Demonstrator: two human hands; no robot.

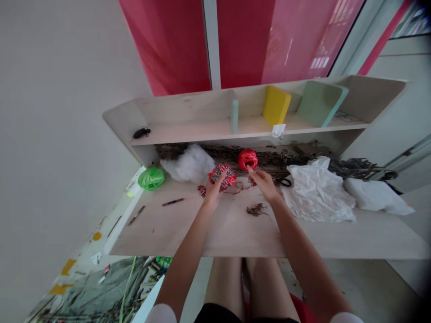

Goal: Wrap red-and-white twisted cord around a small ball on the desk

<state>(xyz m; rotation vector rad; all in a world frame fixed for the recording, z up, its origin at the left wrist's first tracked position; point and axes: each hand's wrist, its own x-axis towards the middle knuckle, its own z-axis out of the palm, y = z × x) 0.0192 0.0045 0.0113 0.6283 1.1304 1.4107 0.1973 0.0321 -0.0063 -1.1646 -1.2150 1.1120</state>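
A striped twine ball (222, 176) is gripped by the curled left hand (213, 193) near the back of the table (235, 229); the half-closed right hand (264, 184) is held below a red twine ball (248, 159), its hold unclear.

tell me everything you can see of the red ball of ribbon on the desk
The red ball of ribbon is round and tightly wound from shiny, plastic-looking strip, with glossy highlights. It sits towards the back of the desk, against dried stems. The right hand's fingertips reach up to its lower edge, though whether they touch it is hard to tell.
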